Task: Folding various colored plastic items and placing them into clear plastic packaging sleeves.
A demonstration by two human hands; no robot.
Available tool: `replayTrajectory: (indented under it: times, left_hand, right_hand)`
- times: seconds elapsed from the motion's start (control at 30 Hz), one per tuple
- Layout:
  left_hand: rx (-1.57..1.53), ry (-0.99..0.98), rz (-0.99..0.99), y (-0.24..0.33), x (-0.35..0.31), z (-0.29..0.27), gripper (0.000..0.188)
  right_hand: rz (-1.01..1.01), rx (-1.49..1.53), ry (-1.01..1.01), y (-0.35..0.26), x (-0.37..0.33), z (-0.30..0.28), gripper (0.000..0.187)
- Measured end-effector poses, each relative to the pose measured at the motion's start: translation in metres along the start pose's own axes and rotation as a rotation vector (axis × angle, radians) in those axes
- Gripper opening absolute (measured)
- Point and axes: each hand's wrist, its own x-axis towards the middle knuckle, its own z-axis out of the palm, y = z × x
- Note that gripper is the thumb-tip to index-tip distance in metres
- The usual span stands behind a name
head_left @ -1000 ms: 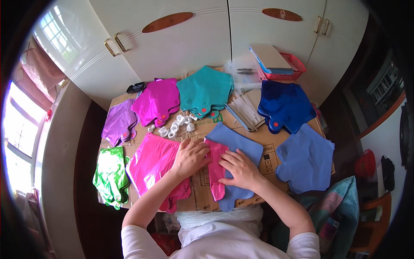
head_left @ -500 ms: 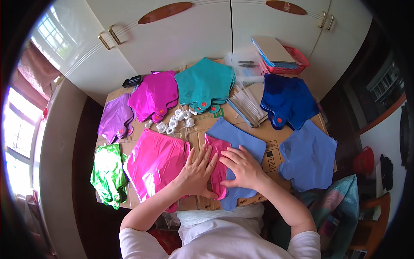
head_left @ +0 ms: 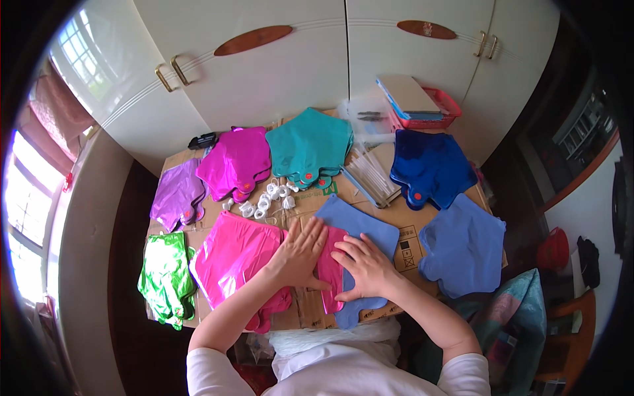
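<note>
Partly under both hands (head_left: pixel 298 259) (head_left: pixel 366 269), pink foil (head_left: pixel 329 269).

Bare cardboard (head_left: pixel 409 243) beside the right hand (head_left: pixel 368 268) permits passage; white rolls (head_left: pixel 264 202) ahead obstruct; clearance behind the teal stack (head_left: pixel 310 148) appears slight.

**Two rows on the cardboard (head_left: pixel 301 315)**

Along the back, left to right, we find the first pile (head_left: pixel 175 195), second pile (head_left: pixel 232 162), third pile (head_left: pixel 310 145), a bundle of sticks (head_left: pixel 376 175) and the fourth pile (head_left: pixel 432 165). In front, we see the fifth pile (head_left: pixel 164 270) farthest left, then the sixth pile (head_left: pixel 231 254). Right of that, an upper sheet (head_left: pixel 328 267) lies partly on a lower sheet (head_left: pixel 373 228), beneath the left hand (head_left: pixel 294 257) and right hand (head_left: pixel 363 264); an outer sheet (head_left: pixel 462 244) lies farthest right. Rings (head_left: pixel 264 203) sit between the rows. Behind the sticks and fourth pile, a basket (head_left: pixel 452 111) bears a flat slab (head_left: pixel 411 94). A cabinet (head_left: pixel 284 72) stands behind everything.
</note>
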Motion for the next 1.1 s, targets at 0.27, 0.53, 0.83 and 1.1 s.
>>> replayTrajectory:
  times: [0.27, 0.53, 0.83, 1.1]
  left_hand:
    - [-0.032, 0.019, 0.137, 0.016, -0.005, -0.007, 0.121]
    - [-0.002, -0.042, 0.103, 0.036, -0.011, -0.008, 0.119]
    - [-0.004, 0.004, 0.075, 0.039, -0.016, -0.005, 0.117]
    - [-0.031, 0.022, 0.050, 0.040, -0.014, -0.002, 0.117]
  right_hand:
    - [0.179, 0.000, 0.257, 0.029, 0.000, -0.008, 0.061]
    - [0.666, 0.206, 0.052, 0.072, 0.012, -0.028, 0.055]
    - [0.716, 0.562, -0.103, 0.061, 0.015, -0.058, 0.048]
    - [0.754, 0.253, 0.104, 0.040, -0.013, -0.039, 0.028]
